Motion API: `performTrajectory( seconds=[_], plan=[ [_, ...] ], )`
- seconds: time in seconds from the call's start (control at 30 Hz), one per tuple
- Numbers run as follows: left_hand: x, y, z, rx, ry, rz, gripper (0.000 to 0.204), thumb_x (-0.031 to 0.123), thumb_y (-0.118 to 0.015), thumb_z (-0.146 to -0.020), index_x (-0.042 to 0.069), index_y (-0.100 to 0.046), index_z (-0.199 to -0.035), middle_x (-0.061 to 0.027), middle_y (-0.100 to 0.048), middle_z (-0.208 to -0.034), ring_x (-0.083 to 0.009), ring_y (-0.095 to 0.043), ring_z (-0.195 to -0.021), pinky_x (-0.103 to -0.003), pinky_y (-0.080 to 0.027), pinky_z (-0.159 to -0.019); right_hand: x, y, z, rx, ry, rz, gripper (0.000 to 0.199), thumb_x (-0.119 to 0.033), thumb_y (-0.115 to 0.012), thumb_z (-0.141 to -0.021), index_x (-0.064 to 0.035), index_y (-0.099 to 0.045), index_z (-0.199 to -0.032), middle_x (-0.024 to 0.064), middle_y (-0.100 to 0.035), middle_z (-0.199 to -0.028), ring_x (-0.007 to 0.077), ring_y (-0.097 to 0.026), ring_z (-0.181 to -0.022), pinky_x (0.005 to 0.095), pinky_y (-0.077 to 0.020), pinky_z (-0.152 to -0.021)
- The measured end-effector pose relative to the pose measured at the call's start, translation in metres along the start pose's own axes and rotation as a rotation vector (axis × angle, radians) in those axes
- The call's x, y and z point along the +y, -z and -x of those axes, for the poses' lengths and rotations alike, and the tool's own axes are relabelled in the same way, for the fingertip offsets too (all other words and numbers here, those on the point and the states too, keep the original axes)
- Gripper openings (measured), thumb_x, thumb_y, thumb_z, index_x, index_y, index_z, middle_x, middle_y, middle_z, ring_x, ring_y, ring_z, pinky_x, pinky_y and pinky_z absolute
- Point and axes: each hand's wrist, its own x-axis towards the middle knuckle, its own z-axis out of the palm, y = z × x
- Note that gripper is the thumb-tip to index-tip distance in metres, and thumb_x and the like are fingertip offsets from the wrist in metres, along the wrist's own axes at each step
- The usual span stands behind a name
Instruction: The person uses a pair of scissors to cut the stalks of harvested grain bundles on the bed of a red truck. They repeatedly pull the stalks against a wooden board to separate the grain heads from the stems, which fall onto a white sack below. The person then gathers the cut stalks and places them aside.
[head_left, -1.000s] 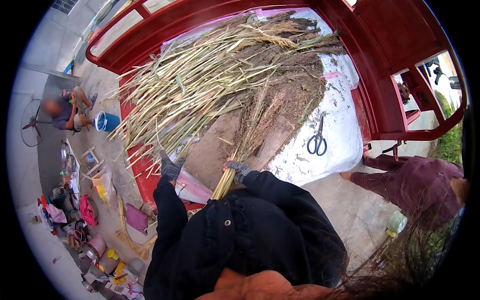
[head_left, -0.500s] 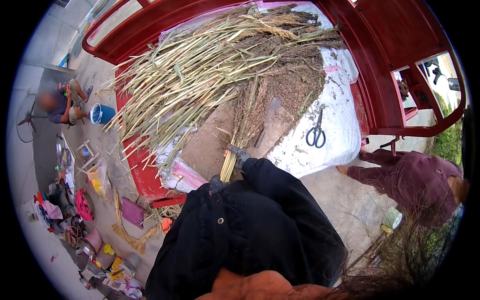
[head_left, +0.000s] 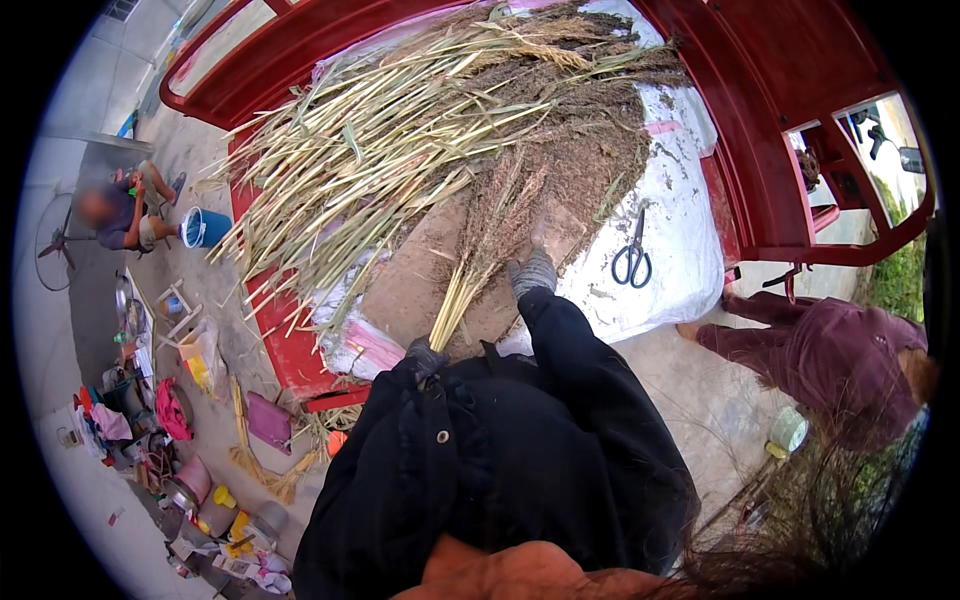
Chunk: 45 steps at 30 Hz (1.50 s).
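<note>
My left hand (head_left: 424, 361), in a grey glove, is closed round the cut ends of a small bundle of sorghum stalks (head_left: 457, 305). The bundle's brown seed heads (head_left: 508, 200) point away from me over a brown board (head_left: 405, 285). Right of the bundle, my gloved right hand (head_left: 534, 273) is closed over the handle of a flat-bladed knife (head_left: 542, 232) lying on the board; its fingers are partly hidden. Beyond, a big heap of sorghum stalks (head_left: 370, 150) spreads leftward, with dark seed heads (head_left: 600, 130) at the right. Black scissors (head_left: 632, 262) lie on a white sheet (head_left: 680, 220).
The red truck bed (head_left: 750, 150) has raised sides at the back and right. A person in maroon clothes (head_left: 830, 360) is at the right. Another person (head_left: 125, 215) sits far left near a blue bucket (head_left: 205, 228). Household goods (head_left: 200, 500) crowd the left floor.
My right hand has left the stalks and moved right and away onto the knife handle. My left hand still holds the bundle, whose cut ends have shifted slightly left.
</note>
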Motion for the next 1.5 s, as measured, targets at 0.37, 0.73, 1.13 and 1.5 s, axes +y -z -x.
performTrajectory(
  seconds=[0.37,0.73,1.13,1.5],
  plan=[
    [0.015,0.02,0.005,0.069,0.108,0.009,0.036,0.016,-0.068,-0.07,0.0,-0.051,-0.099,-0.0067,-0.058,-0.072,-0.0156,-0.057,-0.063,-0.028,-0.047,-0.053,0.059,-0.02,-0.085,-0.01,-0.022,0.006,0.025,-0.015,-0.053,-0.074,-0.0093,-0.051,-0.098,0.0184,-0.058,-0.085,0.0339,-0.056,-0.083,0.0399,-0.0436,-0.073],
    [0.058,-0.036,0.016,0.549,0.188,-0.749,0.047,0.031,-0.066,-0.066,0.002,-0.05,-0.1,-0.0196,-0.059,-0.084,-0.0339,-0.058,-0.078,-0.04,-0.046,-0.066,-0.003,0.016,0.032,-0.438,0.778,0.139,0.03,-0.03,-0.038,-0.085,-0.0055,-0.055,-0.091,0.0145,-0.059,-0.083,0.031,-0.058,-0.08,0.0412,-0.0446,-0.07],
    [0.032,-0.029,0.014,0.546,0.364,-0.847,0.05,0.03,-0.064,-0.065,0.002,-0.048,-0.103,-0.0191,-0.058,-0.083,-0.0344,-0.058,-0.076,-0.042,-0.046,-0.065,0.034,0.033,-0.15,-0.337,0.507,0.384,0.033,-0.033,-0.039,-0.085,-0.0066,-0.053,-0.097,0.0158,-0.058,-0.09,0.0316,-0.056,-0.086,0.0424,-0.0428,-0.075],
    [0.023,-0.025,0.036,0.572,0.386,-0.869,0.049,0.03,-0.062,-0.066,0.002,-0.047,-0.104,-0.0195,-0.058,-0.084,-0.0346,-0.058,-0.077,-0.042,-0.046,-0.066,-0.031,0.025,-0.035,-0.595,0.621,0.312,0.036,-0.036,-0.038,-0.085,-0.0085,-0.053,-0.1,0.0104,-0.058,-0.098,0.0272,-0.055,-0.092,0.0367,-0.0422,-0.079]
  ],
)
